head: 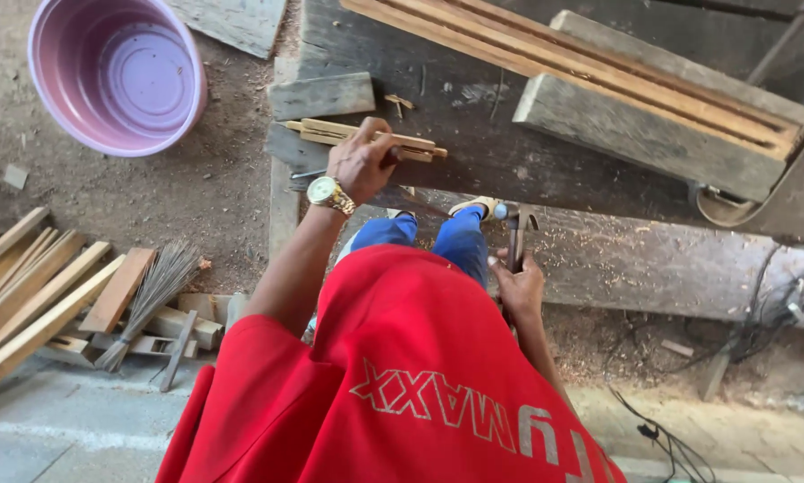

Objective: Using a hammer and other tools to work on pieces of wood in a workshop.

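My left hand, with a gold watch on its wrist, presses down on a small piece made of thin light wooden strips. The piece lies flat on a dark weathered plank bench. My right hand is lower, near my knees, and grips the handle of a hammer whose metal head points up toward the bench edge. The hammer head is apart from the strips, to their right and nearer to me. My red shirt and blue trousers fill the lower middle of the view.
A purple plastic basin stands on the dirt floor at upper left. Wood offcuts and a straw brush lie at left. Long light wooden slats rest on a grey beam at upper right. Black cables trail at lower right.
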